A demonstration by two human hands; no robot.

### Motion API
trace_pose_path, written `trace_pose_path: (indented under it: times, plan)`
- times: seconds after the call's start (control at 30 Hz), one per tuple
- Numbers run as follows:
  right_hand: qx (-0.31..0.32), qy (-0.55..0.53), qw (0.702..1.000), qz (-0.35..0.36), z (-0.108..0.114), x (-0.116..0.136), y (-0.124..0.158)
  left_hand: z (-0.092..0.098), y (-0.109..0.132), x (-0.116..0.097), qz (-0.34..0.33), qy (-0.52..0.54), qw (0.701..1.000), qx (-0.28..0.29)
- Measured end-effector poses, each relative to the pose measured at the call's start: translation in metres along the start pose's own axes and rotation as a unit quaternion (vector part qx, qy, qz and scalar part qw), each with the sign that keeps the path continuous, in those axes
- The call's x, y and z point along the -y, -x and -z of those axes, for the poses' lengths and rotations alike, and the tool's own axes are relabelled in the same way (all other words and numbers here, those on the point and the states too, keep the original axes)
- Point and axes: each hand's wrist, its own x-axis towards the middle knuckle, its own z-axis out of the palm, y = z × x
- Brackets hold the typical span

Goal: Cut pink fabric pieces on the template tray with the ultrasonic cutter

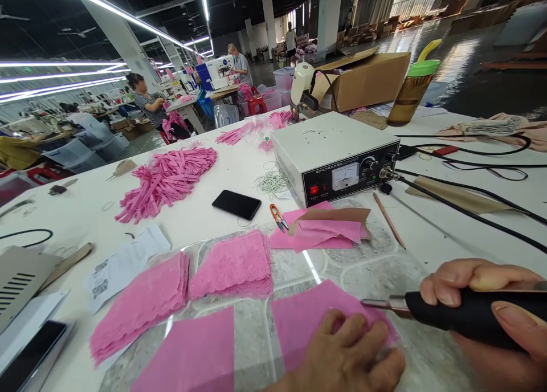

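In the head view, my right hand [478,281] is wrapped round the black handle of a hot-knife-like cutting tool [453,312]. Its thin metal tip points left and meets the right part of a pink fabric piece [303,318]. On that same piece my left hand [348,352] presses down, fingers bent and spread apart. Another flat pink piece [192,352] lies to the left. Behind these are two stacks of cut pink pieces, one left stack [143,301] and one middle stack [235,264]. All rest on a grey marble-patterned sheet [252,335].
A control box [337,152] with a dial and cables stands behind. Thread snips [279,217], pink and brown scraps [325,227], a phone [236,204] and a brown pencil-like stick [388,220] lie nearby. Pink strips [171,178] are heaped left; a bottle [412,93] stands right. Co-workers sit farther back.
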Motion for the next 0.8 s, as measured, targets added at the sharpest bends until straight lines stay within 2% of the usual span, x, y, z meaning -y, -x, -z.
trace_pose_path:
  times: [0.13, 0.3, 0.43, 0.67, 0.8]
  plan:
    - [0.031, 0.016, 0.999, 0.034, -0.009, 0.003, -0.006, 0.002, -0.002, 0.001, -0.007, -0.002, 1.000, -0.007]
    - [0.049, 0.001, 0.999, -0.008, -0.022, 0.005, -0.004, 0.001, -0.001, 0.000, 0.001, -0.010, 1.000, 0.001]
    - [0.068, -0.001, 0.998, -0.012, -0.029, 0.006, 0.000, 0.002, -0.002, 0.000, -0.004, 0.001, 1.000, -0.009]
    - [0.078, 0.033, 0.996, 0.018, -0.029, 0.001, 0.002, 0.002, -0.004, 0.001, -0.010, -0.002, 1.000, -0.029]
    - [0.079, 0.013, 0.997, 0.018, -0.025, -0.004, -0.001, 0.002, -0.005, 0.002, -0.010, -0.004, 0.999, -0.051]
